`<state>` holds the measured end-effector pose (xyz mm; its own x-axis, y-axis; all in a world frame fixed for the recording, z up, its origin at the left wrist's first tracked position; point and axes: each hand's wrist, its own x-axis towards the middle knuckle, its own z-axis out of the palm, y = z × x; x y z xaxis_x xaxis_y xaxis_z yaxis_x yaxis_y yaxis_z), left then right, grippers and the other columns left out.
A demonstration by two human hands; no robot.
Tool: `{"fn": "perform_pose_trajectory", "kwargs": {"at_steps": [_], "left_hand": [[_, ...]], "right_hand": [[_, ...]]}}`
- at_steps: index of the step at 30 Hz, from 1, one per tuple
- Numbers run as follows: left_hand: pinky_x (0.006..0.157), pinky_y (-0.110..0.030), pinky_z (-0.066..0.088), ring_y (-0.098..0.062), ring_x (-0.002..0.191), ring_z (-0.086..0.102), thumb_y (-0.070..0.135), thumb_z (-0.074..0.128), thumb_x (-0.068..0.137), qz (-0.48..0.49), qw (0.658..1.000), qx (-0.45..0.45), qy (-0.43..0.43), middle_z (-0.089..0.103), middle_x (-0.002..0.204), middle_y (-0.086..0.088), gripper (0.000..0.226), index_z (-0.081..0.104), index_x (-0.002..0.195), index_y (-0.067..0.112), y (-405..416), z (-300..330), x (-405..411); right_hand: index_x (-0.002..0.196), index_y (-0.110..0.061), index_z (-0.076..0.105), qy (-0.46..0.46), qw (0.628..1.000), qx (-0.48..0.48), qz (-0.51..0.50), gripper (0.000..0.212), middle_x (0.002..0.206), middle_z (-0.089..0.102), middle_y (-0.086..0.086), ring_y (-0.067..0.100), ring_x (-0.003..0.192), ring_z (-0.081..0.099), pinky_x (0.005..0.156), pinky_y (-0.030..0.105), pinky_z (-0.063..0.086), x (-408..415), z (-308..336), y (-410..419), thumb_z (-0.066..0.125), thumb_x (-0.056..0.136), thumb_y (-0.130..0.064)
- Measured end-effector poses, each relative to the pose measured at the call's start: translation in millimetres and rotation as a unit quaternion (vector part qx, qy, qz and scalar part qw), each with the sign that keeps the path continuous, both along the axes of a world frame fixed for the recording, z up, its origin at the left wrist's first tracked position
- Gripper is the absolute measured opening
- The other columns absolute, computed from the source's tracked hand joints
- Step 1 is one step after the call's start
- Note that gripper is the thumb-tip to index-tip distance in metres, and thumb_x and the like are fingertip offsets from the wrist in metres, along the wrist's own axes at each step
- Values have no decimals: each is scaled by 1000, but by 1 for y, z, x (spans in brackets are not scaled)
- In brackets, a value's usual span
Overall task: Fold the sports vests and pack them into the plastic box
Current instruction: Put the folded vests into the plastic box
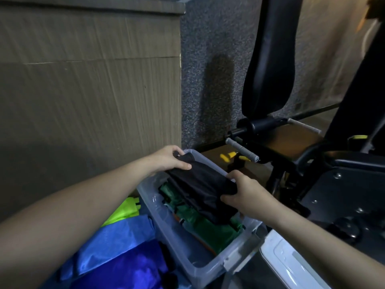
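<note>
Both hands clamped on folded black vest [200, 184]: left hand [168, 159] gripping far end, right hand [243, 192] gripping near end, hands apart. Vest held just over clear plastic box [166, 224], above green vests [210, 228] already inside. Blue vest [112, 238], purple vest [129, 268], neon-yellow vest [123, 211] piled left of box. White lid [285, 261] right of box.

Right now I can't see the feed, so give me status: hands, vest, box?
Both hands, left and right, grip the folded black vest. It sits over the plastic box, atop green vests. Nothing blocking.
</note>
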<state>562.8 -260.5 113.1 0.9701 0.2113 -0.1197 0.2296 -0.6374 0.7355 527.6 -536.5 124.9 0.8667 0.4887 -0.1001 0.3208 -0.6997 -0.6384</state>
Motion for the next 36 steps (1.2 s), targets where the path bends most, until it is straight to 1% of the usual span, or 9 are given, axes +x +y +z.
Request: {"fn": "perform_pose_trajectory", "kwargs": {"at_steps": [6,10,15,20,24,29,31,33,36], "left_hand": [[101,-33,45,-21,120,55,34,89,73,-24,998,59,17,56,130,-2,56,60,119,20,-10,-25,13],[101,-36,46,-18,115,55,40,83,78,-72,991,108,23,55,128,1,59,53,126,22,-16,-31,13],[105,-41,45,-16,120,54,42,83,77,-91,988,122,-7,53,131,1,63,52,129,26,-16,-26,7],[108,-34,43,-12,121,52,37,83,79,-99,990,93,-25,52,132,2,58,55,128,26,-12,-17,-10],[100,-30,46,-11,110,57,34,85,77,-68,994,55,-61,59,122,6,42,60,111,31,2,2,-40],[98,-29,49,-10,95,64,19,85,79,-28,996,-53,-68,70,110,-5,33,67,107,18,42,18,-107],[88,-23,50,-12,94,64,15,83,81,-14,995,-70,-66,71,109,-12,30,68,107,12,63,22,-140],[71,-12,48,-11,89,64,14,81,82,-2,995,-76,-64,72,107,-13,28,68,107,10,85,25,-173],[60,-12,45,-10,81,62,18,84,80,25,993,-99,-61,70,94,-7,30,69,105,10,114,25,-224]], "right_hand": [[115,-16,40,-69,988,-136,37,31,83,63,8,29,68,66,58,46,54,3,-14,11,62,94,-20],[120,-15,38,-134,970,-200,38,35,76,52,1,29,64,54,48,33,37,1,-20,10,58,95,-30],[121,-16,38,-184,959,-213,45,37,80,48,-1,35,79,64,56,34,40,-5,-20,10,56,96,-38],[121,-19,41,-184,963,-191,55,39,77,48,-4,32,82,63,60,35,44,-11,-11,13,58,95,-42],[122,-23,44,-203,963,-161,77,38,92,66,0,25,81,64,68,39,55,-28,2,24,58,95,-44],[123,-30,45,-221,960,-125,121,37,105,69,-1,26,94,66,72,38,53,-65,20,63,57,93,-48],[118,-31,47,-235,955,-113,139,33,107,68,-2,28,98,65,69,35,46,-84,23,84,57,92,-47],[114,-32,49,-238,954,-93,154,29,106,69,0,29,99,65,72,36,48,-104,24,106,57,91,-46],[116,-32,53,-236,953,-69,177,30,107,70,-1,26,103,64,82,39,52,-132,24,139,58,90,-45]]}}
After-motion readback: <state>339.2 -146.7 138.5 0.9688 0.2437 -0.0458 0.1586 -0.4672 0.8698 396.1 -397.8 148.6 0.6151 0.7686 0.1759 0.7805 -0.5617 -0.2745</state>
